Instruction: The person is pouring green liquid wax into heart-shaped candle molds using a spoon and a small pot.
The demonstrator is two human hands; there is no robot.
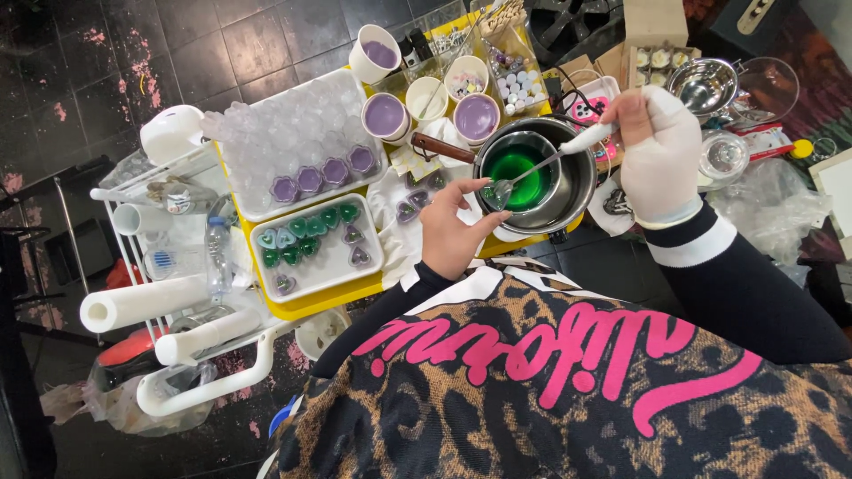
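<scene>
— What's at the far left?

— Two white paper rolls on a white cart, with a clear bottle beside them.

— And on the yellow tabletop?

— Two white trays. The small tray holds heart-shaped moulds, roughly six green and five purple (a couple are hard to tell apart). The large tray behind it carries four purple hexagon moulds along its near edge and a spread of clear ones too blurred to count.

— Cups?

— Five: three cups with purple inside and two pale cups.

— Where are the hands?

— Apart, either side of the pot. The left hand is bare, fingertips pinched at the bowl of the spoon; whether it grips something small there, I cannot tell. The right hand, in a white glove, is closed around the spoon's white handle.

— And the pot?

— One metal pot with a brown handle, a vessel of green liquid sitting inside it. The spoon's bowl hangs at its near rim.

— Further right?

— One steel bowl and two glass bowls.
</scene>
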